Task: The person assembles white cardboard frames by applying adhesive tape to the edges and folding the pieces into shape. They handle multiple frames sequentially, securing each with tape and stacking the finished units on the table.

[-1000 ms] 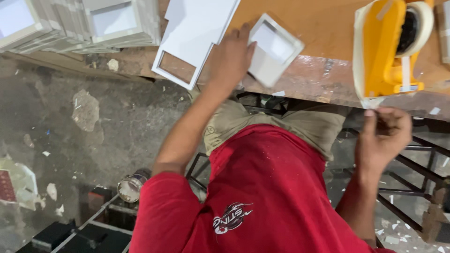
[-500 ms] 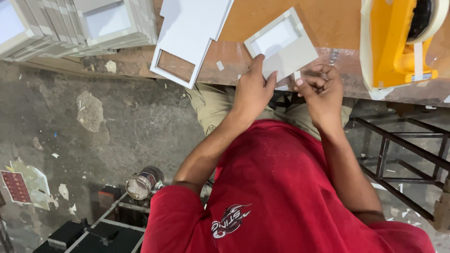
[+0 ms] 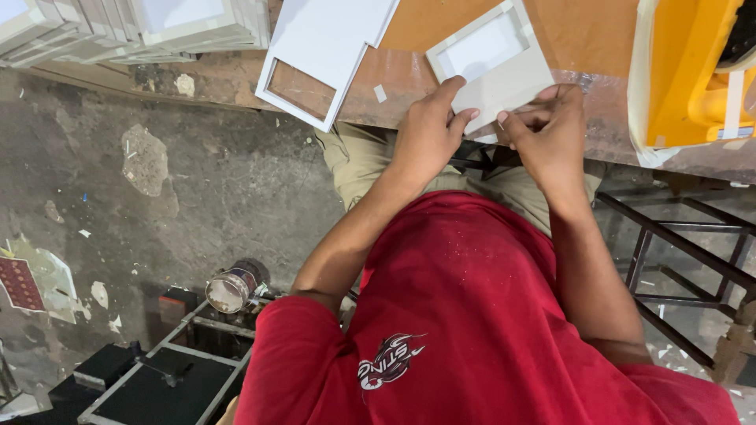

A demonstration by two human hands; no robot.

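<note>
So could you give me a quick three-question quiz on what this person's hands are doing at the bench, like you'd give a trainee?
1. True or false: both hands touch the small white frame at the table's near edge.
2. Which thing lies to the right of the right hand? A) yellow tape dispenser B) stack of white frames C) metal can
3. Fill in: the larger white panel overhangs the edge of the wooden ____.

Key
1. True: the left hand rests fingers on its lower edge, and the right hand pinches its near corner.
2. A
3. table
</note>
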